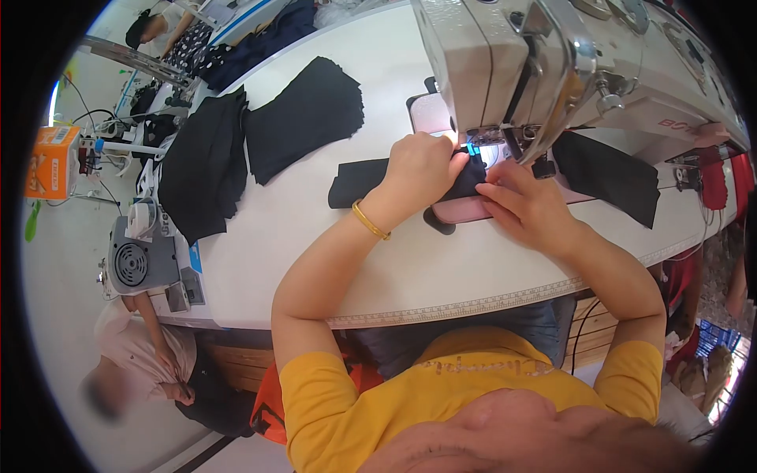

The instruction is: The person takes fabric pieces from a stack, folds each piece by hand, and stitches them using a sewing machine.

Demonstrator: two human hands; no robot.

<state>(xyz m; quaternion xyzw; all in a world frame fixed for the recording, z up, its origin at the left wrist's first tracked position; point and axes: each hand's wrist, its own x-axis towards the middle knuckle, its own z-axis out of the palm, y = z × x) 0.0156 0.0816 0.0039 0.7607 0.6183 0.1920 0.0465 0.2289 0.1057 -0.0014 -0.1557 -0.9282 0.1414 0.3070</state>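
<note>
A sewing machine (473,87) with a lit needle area stands over the white table. Under its needle lies a folded black fabric piece (356,183), stretching out to the left. My left hand (422,169), with a gold bangle at the wrist, is closed on this piece just left of the needle, fingers curled and thumb toward the needle. Close to the needle on the right, my right hand (530,203) has its thumb and bent fingers together at the fabric's edge. My hands and the machine head hide part of the piece.
Black cut pieces (306,118) and a black fabric stack (206,165) lie on the left; another black piece (611,177) lies right of the needle. A measuring tape (457,303) runs along the table's front edge. Other people sit at left.
</note>
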